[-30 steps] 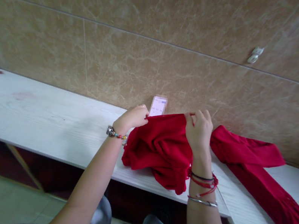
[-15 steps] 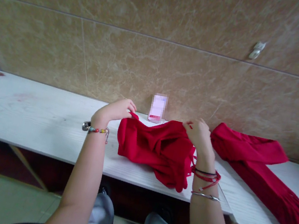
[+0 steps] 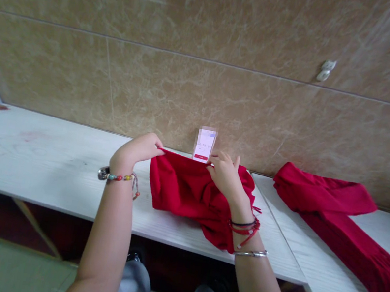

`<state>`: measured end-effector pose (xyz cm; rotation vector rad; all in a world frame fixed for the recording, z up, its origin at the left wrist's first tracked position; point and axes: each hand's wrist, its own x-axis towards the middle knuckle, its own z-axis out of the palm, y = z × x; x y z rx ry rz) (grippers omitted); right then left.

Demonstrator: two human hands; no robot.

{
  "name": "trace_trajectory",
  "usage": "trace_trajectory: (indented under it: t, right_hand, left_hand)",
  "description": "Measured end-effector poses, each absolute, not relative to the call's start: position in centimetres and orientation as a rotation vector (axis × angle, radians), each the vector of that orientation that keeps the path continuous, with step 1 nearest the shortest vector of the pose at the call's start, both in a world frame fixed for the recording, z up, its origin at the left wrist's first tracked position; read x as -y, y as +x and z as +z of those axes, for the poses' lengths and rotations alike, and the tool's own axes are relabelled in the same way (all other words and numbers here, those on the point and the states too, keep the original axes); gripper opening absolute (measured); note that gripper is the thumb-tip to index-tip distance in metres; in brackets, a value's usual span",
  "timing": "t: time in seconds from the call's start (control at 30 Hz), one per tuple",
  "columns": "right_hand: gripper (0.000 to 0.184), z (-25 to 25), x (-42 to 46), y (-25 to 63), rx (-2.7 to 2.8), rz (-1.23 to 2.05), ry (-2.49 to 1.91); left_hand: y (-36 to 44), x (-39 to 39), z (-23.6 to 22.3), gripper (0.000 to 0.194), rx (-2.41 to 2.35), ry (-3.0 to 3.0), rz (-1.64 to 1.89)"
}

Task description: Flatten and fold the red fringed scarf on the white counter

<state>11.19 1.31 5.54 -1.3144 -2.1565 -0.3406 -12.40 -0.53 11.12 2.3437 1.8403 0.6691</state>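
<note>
A red scarf [image 3: 184,186] lies bunched on the white shelf top [image 3: 58,158], its upper edge drawn straight between my hands. My left hand [image 3: 140,149] pinches the scarf's far left corner between thumb and fingers. Farther right, my right hand [image 3: 226,171] grips the same edge with thumb and forefinger, while some other fingers stick out. Folds and a few fringe strands show beneath and beside the right wrist. Just behind the edge, a phone [image 3: 204,145] with a lit screen leans against the wall.
To the right, a second red scarf [image 3: 339,225] lies folded over itself, its fringe hanging past the front edge. A tan marbled wall [image 3: 170,92] rises behind the shelf, with a small white fixture [image 3: 326,71] on it. Open compartments [image 3: 50,226] sit below the top.
My right hand has moved left along the scarf's far edge, toward the phone. The edge between my hands is now straighter. My left hand keeps its corner.
</note>
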Motion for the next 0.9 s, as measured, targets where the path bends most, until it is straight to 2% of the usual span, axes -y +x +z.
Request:
trace_trajectory:
  t: [0.1,0.23,0.4,0.57,0.73,0.9]
  right_hand:
    - [0.015,6.2,-1.2,11.0,2.078,-0.280,-1.252]
    - [0.015,7.1,-0.9,11.5,2.000,-0.210,-1.150]
    - [0.015,7.5,-1.2,13.6,1.775,-0.217,-1.295]
    - [0.018,7.5,-1.0,15.1,1.978,-0.226,-1.216]
    - [0.014,7.9,-0.6,16.6,2.007,-0.336,-1.332]
    - [0.013,8.1,-0.7,16.7,2.001,-0.375,-1.164]
  left_hand:
    - [-12.5,1.0,11.3,0.021,-1.905,2.398,0.566]
    - [-10.6,0.9,11.2,0.019,-1.687,2.553,0.570]
    - [-7.9,1.0,11.3,0.021,-1.621,2.644,0.678]
    - [-6.5,1.4,11.5,0.023,-1.563,2.642,0.726]
    - [-7.9,1.1,11.2,0.021,-1.743,2.530,0.871]
    - [-9.5,1.0,11.4,0.022,-1.869,2.544,0.831]
